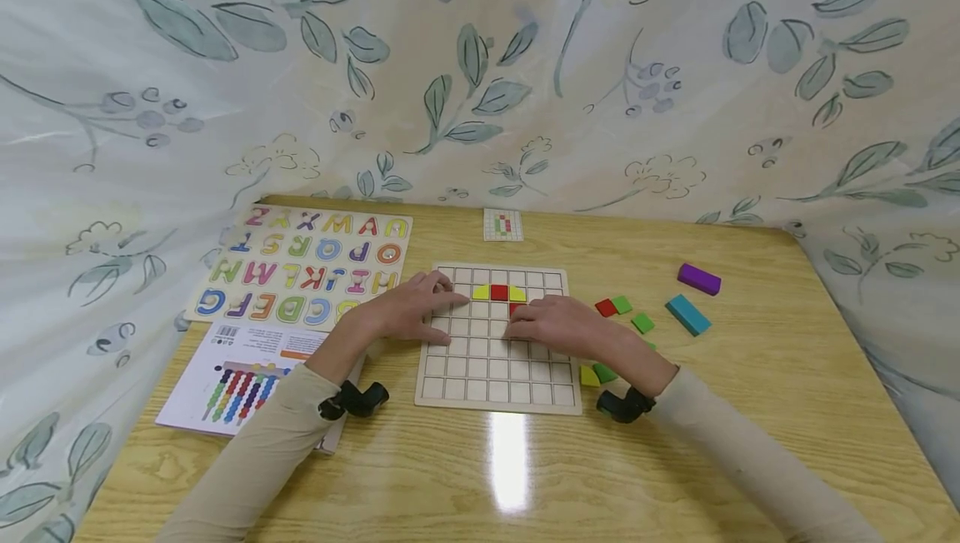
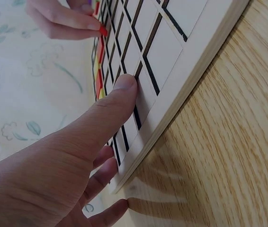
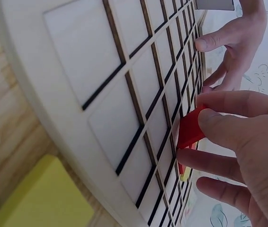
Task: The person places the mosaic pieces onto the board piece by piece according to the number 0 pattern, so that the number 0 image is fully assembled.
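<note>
At frame center, the right hand (image 1: 562,328) pinches 1 red tile (image 3: 191,126), likely mid-placement; next it should need squaring to the grid board (image 1: 498,407). The left hand (image 1: 405,308) rests relaxed.

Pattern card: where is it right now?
Head view: the pattern card is at the far edge of the table, just beyond the grid board and to the right of the alphabet board.

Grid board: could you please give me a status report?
Right hand pinching a red tile at the grid board. Left hand at the board's left edge. Loose pieces to the right, apparently not in the way.
</note>
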Action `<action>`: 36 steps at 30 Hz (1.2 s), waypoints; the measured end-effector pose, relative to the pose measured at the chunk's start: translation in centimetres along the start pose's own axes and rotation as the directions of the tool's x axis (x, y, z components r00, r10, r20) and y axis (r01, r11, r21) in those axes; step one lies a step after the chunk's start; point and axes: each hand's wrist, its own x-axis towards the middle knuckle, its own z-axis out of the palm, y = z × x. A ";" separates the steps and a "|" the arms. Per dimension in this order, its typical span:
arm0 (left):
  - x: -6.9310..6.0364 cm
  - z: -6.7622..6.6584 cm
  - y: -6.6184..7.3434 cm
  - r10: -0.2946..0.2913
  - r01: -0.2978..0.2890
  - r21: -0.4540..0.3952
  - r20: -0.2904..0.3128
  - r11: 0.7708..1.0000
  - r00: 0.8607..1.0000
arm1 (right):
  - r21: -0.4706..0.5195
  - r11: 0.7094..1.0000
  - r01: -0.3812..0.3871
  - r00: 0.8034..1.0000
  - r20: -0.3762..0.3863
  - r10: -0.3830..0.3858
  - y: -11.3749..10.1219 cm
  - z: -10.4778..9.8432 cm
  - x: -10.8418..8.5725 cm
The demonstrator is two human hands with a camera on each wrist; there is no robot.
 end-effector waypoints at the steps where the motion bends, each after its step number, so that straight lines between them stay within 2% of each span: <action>1: 0.0 0.0 0.0 0.000 0.000 0.000 -0.001 1.000 1.000 | 0.003 1.000 -0.004 1.000 -0.005 0.004 0.0 0.1 0.0; 13: 0.0 0.2 -0.2 -0.005 0.005 0.001 0.003 1.000 1.000 | 0.025 0.999 -0.022 0.998 -0.065 0.024 -0.1 0.7 -0.1; 20: 0.0 0.2 -0.3 -0.003 0.003 0.002 -0.001 1.000 1.000 | 0.012 1.000 -0.021 0.991 -0.131 0.022 0.0 0.6 0.2; 29: 0.0 0.1 -0.1 0.013 -0.013 0.009 -0.010 1.000 1.000 | 0.042 0.998 -0.042 0.993 -0.107 0.047 0.1 0.3 0.3; 36: 0.0 0.3 -0.2 0.016 -0.016 0.009 -0.013 1.000 1.000 | 0.107 0.993 -0.047 0.993 -0.106 0.059 0.2 0.3 0.2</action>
